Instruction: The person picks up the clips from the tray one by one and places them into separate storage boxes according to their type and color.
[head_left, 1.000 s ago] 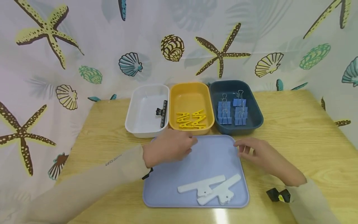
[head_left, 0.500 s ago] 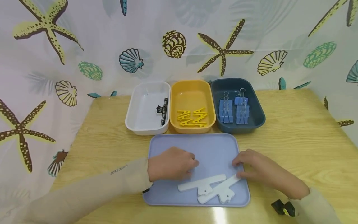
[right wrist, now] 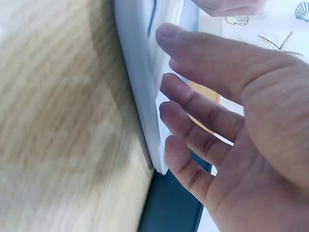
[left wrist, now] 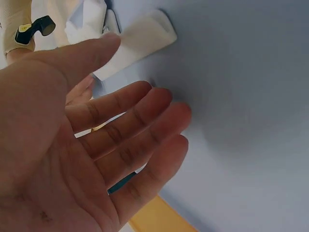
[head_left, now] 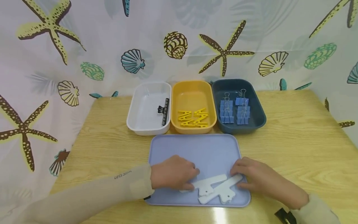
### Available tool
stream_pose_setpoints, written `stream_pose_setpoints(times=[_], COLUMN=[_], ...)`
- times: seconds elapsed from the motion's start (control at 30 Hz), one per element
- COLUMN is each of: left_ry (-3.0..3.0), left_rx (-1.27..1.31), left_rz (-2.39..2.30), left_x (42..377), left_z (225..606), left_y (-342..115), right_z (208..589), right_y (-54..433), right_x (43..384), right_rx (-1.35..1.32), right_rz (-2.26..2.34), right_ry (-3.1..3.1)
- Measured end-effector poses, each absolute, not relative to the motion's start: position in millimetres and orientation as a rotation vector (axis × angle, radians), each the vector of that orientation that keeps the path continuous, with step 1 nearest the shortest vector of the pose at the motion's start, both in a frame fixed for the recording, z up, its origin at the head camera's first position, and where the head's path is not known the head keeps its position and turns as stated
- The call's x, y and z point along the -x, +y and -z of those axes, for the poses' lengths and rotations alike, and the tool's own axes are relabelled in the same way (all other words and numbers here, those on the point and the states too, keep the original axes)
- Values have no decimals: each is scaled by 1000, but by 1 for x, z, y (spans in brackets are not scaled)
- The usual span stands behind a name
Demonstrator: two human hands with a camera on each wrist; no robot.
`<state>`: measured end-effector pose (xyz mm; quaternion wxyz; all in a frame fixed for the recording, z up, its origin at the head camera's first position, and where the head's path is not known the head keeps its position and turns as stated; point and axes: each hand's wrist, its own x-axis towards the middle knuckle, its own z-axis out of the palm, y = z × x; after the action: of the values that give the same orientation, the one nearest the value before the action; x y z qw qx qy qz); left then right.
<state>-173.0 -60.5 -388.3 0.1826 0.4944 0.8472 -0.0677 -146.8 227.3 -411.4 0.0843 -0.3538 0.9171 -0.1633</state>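
Two white T-shaped bag clips lie on the lavender tray (head_left: 193, 149), the left clip (head_left: 213, 179) partly overlapped by the right clip (head_left: 218, 191). Over the left clip's left end is my left hand (head_left: 173, 172), hiding that end in the head view. In the left wrist view its fingers are relaxed and apart, the thumb overlapping a white clip (left wrist: 147, 41). My right hand (head_left: 254, 174) reaches over the tray's right edge, thumb and fingertips on either side of the right clip's upper end. Its fingers are loosely bent in the right wrist view.
Behind the tray stand three bins side by side. The white bin (head_left: 142, 112) has a black-and-white patterned clip (head_left: 165, 112). Several yellow clothespins (head_left: 185, 115) lie in the yellow bin (head_left: 193, 95). Several blue binder clips (head_left: 226, 112) fill part of the navy bin (head_left: 257, 112).
Both hands have moved down the tray toward the white clips, the left from near the yellow bin, the right from the tray's upper right edge. The clips have stayed in place.
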Motion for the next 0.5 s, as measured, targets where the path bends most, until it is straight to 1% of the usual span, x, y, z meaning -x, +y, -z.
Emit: stream_pose_setpoints(times=[0.17, 0.5], left_ry=[2384, 2430], left_rx=[-1373, -1311], left_rz=[208, 145], left_x=[168, 166], left_z=[391, 397], left_y=[-58, -61], right_z=[416, 418], right_y=[224, 219], right_x=[144, 147], right_rx=[1146, 1139], right_rz=[484, 468], right_ry=[2794, 2809])
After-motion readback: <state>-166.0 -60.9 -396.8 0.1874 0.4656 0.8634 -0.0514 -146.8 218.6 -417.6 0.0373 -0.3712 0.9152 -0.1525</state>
